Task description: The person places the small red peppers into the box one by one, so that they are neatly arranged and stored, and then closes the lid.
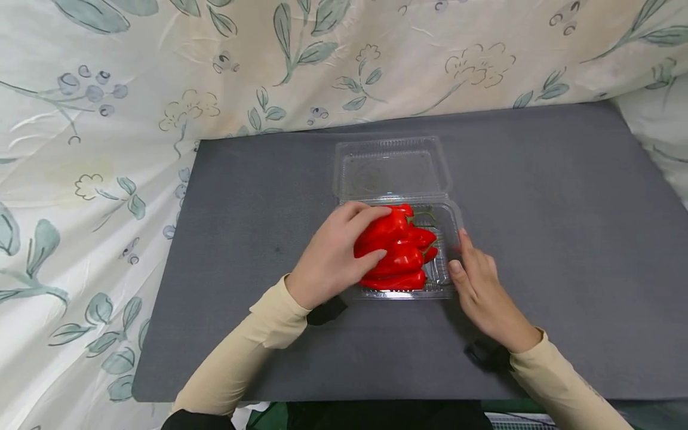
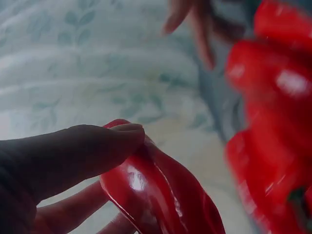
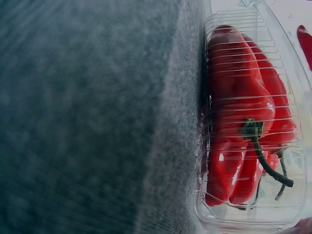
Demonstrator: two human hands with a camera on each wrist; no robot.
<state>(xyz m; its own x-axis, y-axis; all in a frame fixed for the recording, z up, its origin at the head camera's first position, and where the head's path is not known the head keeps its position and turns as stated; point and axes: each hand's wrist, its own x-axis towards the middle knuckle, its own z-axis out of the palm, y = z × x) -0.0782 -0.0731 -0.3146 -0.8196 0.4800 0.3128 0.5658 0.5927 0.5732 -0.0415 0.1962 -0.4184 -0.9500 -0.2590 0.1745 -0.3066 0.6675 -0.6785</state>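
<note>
Glossy red peppers point(image 1: 396, 258) with green stems lie heaped in the lower half of a clear hinged plastic container point(image 1: 442, 263). Over the left side of the heap is my left hand point(image 1: 335, 251). Its thumb and fingers hold one red pepper point(image 2: 161, 190) in the left wrist view. My right hand point(image 1: 484, 292) is at the container's right side, its fingers extended against the wall and its thumb by the rim. Through that ribbed wall, the right wrist view shows several peppers point(image 3: 236, 92) and a curved stem point(image 3: 263, 158).
The container's clear lid point(image 1: 391, 170) lies folded back behind it. Beneath everything is a dark grey tabletop point(image 1: 537, 197). A cloth point(image 1: 231, 60) with a leaf and flower pattern hangs behind and to the left of the table.
</note>
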